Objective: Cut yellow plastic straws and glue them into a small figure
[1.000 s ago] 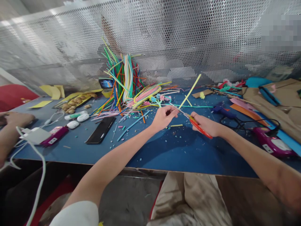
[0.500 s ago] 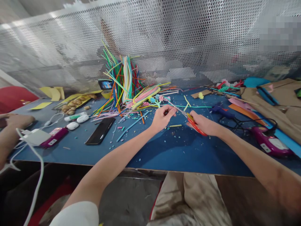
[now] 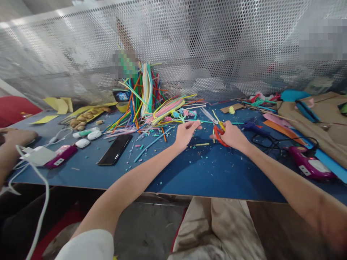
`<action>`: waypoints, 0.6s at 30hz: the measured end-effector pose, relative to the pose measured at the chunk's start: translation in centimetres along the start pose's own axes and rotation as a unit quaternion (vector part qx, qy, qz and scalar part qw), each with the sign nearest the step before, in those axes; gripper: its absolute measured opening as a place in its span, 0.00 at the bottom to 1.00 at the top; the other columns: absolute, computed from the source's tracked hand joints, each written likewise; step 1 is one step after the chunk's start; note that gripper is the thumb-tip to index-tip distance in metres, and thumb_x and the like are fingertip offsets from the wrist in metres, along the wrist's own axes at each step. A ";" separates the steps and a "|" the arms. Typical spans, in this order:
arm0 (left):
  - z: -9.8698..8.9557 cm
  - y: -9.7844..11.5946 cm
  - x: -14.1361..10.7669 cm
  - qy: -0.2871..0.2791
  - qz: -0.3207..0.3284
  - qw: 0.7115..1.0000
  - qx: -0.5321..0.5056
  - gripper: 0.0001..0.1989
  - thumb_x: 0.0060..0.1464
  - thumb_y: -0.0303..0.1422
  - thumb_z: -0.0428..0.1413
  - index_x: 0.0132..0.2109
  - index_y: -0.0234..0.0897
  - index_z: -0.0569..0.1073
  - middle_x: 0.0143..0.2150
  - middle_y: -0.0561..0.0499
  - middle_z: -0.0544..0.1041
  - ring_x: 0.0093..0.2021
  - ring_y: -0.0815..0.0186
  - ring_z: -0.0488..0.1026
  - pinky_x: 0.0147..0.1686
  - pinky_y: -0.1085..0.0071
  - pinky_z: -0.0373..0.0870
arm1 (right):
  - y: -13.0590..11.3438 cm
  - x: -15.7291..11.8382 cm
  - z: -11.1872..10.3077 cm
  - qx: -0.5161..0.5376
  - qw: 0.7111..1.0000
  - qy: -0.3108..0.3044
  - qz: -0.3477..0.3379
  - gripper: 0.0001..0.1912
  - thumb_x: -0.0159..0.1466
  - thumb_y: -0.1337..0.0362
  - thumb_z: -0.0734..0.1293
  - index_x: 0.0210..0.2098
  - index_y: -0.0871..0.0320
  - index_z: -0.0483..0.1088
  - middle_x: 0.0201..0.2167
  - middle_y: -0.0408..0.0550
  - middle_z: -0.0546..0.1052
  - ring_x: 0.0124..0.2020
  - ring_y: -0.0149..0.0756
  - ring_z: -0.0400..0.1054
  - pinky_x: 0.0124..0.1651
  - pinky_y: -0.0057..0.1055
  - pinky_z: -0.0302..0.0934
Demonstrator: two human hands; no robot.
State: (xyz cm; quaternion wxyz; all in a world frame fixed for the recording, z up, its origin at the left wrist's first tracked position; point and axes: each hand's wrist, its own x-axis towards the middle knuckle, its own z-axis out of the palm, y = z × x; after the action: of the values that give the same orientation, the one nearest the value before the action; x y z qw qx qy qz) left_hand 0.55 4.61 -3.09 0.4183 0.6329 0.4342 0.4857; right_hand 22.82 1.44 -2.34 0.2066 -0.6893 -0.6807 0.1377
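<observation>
In my right hand (image 3: 235,136) is a pair of scissors (image 3: 209,116) with red on the handles; the blades point up and left, past my left fingers. A yellow part shows beside the handles, under my fingers. My left hand (image 3: 186,134) is closed in a pinch just left of the scissors, and whatever is between its fingertips is too small to make out. Behind it lie small fuzzy pieces (image 3: 185,113) in pink and blue. A short yellow pipe cleaner piece (image 3: 202,144) rests on the table between my hands.
Bundled pipe cleaners (image 3: 146,90) stand at the back by a perforated metal screen (image 3: 217,43). A phone (image 3: 115,150) lies left, near white chargers and a purple power strip (image 3: 61,156). Right are a blue glue gun (image 3: 253,126) and another purple power strip (image 3: 311,162). A co-worker's arm (image 3: 17,141) rests far left.
The scissors have swung away from my left fingertips, their blades now further right and aimed more upward. My right hand has turned and risen slightly. My left hand stays nearly in place.
</observation>
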 end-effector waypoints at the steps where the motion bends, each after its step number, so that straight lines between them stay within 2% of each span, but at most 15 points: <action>1: 0.0 -0.1 0.1 0.005 -0.012 1.000 -0.008 0.24 0.56 0.52 0.55 0.43 0.34 0.79 0.39 0.46 0.81 0.24 0.74 0.62 0.22 0.75 0.58 | -0.5 -0.1 0.1 -0.017 1.000 -0.014 -0.001 0.29 0.54 0.47 0.72 0.45 0.57 0.60 0.40 0.61 0.76 0.41 0.55 0.73 0.36 0.39 0.62; 4: -0.2 -0.3 0.3 0.016 -0.028 0.999 -0.016 0.23 0.57 0.50 0.55 0.46 0.35 0.78 0.42 0.47 0.81 0.24 0.74 0.62 0.22 0.76 0.59 | -1.4 -0.4 0.3 -0.043 0.998 -0.038 -0.014 0.21 0.58 0.55 0.69 0.46 0.57 0.61 0.40 0.61 0.77 0.41 0.56 0.73 0.35 0.38 0.61; 6: -0.3 -0.4 0.4 0.005 -0.012 1.000 -0.004 0.22 0.56 0.49 0.56 0.44 0.34 0.79 0.41 0.48 0.81 0.24 0.74 0.63 0.23 0.75 0.59 | -1.3 -0.6 0.0 -0.050 0.998 -0.045 -0.020 0.18 0.60 0.58 0.66 0.46 0.58 0.61 0.40 0.61 0.77 0.41 0.56 0.74 0.33 0.38 0.60; 10: -0.5 -0.1 0.3 -0.019 0.019 0.999 0.026 0.21 0.56 0.48 0.57 0.41 0.34 0.80 0.38 0.48 0.82 0.26 0.72 0.66 0.26 0.74 0.60 | -0.5 -0.6 -0.6 -0.056 0.997 -0.056 -0.022 0.18 0.59 0.58 0.66 0.46 0.59 0.62 0.39 0.62 0.77 0.39 0.56 0.74 0.33 0.38 0.60; 14: -0.4 0.3 -0.1 -0.033 0.018 0.998 0.055 0.21 0.55 0.48 0.58 0.41 0.34 0.81 0.36 0.48 0.82 0.25 0.72 0.66 0.26 0.73 0.60 | 0.1 -0.4 -0.8 -0.057 0.997 -0.049 -0.023 0.20 0.57 0.58 0.68 0.45 0.60 0.63 0.38 0.62 0.77 0.41 0.57 0.74 0.35 0.38 0.60; 18: -0.4 0.5 -0.2 -0.052 0.034 0.995 0.083 0.21 0.57 0.48 0.55 0.41 0.35 0.81 0.36 0.48 0.82 0.28 0.69 0.70 0.30 0.73 0.64 | 0.5 -0.2 -1.0 -0.031 0.999 -0.031 -0.013 0.21 0.57 0.56 0.69 0.45 0.58 0.63 0.38 0.59 0.77 0.39 0.53 0.74 0.34 0.37 0.61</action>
State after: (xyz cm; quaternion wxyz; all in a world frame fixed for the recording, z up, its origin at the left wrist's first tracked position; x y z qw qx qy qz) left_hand 0.18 4.32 -2.64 0.3698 0.7039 0.4293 0.4284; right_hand 23.76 1.10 -1.68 0.1657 -0.6819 -0.6995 0.1355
